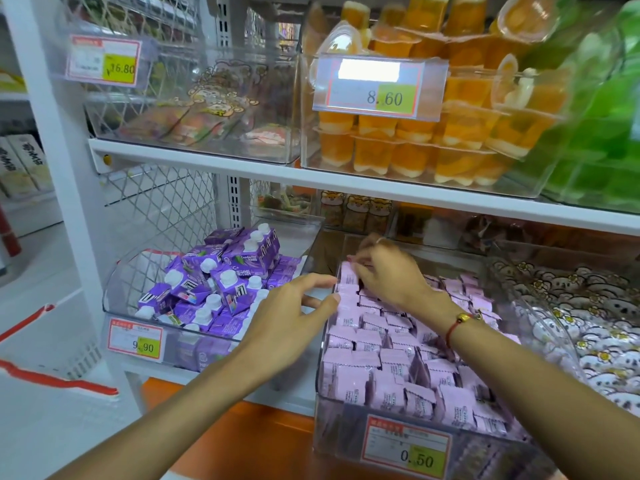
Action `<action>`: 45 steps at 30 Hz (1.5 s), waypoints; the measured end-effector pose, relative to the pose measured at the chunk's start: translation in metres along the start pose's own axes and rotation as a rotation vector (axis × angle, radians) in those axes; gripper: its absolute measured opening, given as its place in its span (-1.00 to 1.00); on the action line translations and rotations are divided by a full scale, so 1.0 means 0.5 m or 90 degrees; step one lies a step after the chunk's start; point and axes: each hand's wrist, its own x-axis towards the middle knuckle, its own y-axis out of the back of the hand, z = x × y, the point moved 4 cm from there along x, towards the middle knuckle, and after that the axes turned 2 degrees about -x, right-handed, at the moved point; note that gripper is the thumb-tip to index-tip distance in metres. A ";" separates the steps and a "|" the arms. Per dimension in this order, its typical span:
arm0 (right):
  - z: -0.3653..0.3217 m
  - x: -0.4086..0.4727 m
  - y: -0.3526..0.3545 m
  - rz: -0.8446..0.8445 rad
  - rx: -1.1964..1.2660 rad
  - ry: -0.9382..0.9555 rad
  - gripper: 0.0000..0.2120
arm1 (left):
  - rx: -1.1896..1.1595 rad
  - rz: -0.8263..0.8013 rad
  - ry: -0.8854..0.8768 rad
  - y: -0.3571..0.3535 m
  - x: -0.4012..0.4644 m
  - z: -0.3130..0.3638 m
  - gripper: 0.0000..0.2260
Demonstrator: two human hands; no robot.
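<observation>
Sachets [398, 358] in sachet bin [325, 438], lower centre-right of frame. Cartons [207, 282] in carton bin [114, 299] just left. Cups [398, 154] on shelf [225, 169] above. Right hand [384, 271], left hand [294, 310] at sachet bin's rear-left corner.

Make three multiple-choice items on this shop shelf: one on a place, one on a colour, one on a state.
1. Where does the bin of pink packets stand, next to the purple cartons?
A) to their left
B) to their right
C) one shelf above them

2. What colour are the jelly cups on the shelf above?
A) orange
B) blue
C) black

3. What is the right hand doing?
A) hanging idle
B) pinching pink packets at the back of the bin
C) holding a carton

Answers:
1 B, the cartons lie left of the bin.
2 A, every cup shows orange.
3 B, its fingers curl onto the back row.
</observation>
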 end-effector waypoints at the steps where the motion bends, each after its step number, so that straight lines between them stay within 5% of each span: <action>1: 0.000 -0.007 0.014 0.052 0.051 -0.018 -0.81 | -0.009 0.000 0.001 0.001 0.002 0.000 -0.80; 6: 0.032 -0.069 0.107 0.343 0.466 -0.291 -0.91 | -0.102 0.045 0.001 0.015 0.011 -0.006 -0.69; 8: 0.043 -0.093 0.108 0.281 0.732 -0.453 -0.89 | -0.122 0.057 -0.048 0.020 0.010 0.000 -0.51; 10: 0.020 -0.113 0.096 0.112 0.956 -0.540 -0.86 | -0.153 0.044 -0.109 0.022 0.006 0.022 -0.38; 13: -0.012 -0.131 0.092 -0.025 1.074 -0.581 -0.80 | -0.178 0.053 -0.181 0.022 0.002 0.056 -0.49; 15: -0.023 -0.133 0.098 -0.072 1.039 -0.553 -0.82 | -0.259 0.109 -0.150 0.026 0.003 0.062 -0.64; 18: -0.018 -0.128 0.122 -0.067 0.712 -0.421 -0.79 | -0.410 0.181 0.003 0.029 0.008 0.040 -0.82; 24: -0.085 -0.126 0.151 -0.049 0.378 0.019 -0.52 | -0.446 0.190 0.101 0.024 0.009 0.030 -0.75; 26: -0.099 -0.123 0.147 0.041 0.234 0.089 -0.55 | -0.435 0.169 0.092 0.020 0.009 0.036 -0.72; 30: -0.054 -0.109 0.144 0.188 0.089 0.019 -0.69 | -0.266 0.115 0.053 0.022 0.006 0.028 -0.55; 36: 0.043 -0.070 0.084 0.083 0.407 -0.236 -0.66 | 0.009 0.026 0.020 0.023 -0.005 0.006 -0.66; 45: 0.021 -0.014 0.023 0.002 0.411 -0.183 -0.49 | 0.044 -0.002 -0.008 0.013 -0.007 0.004 -0.83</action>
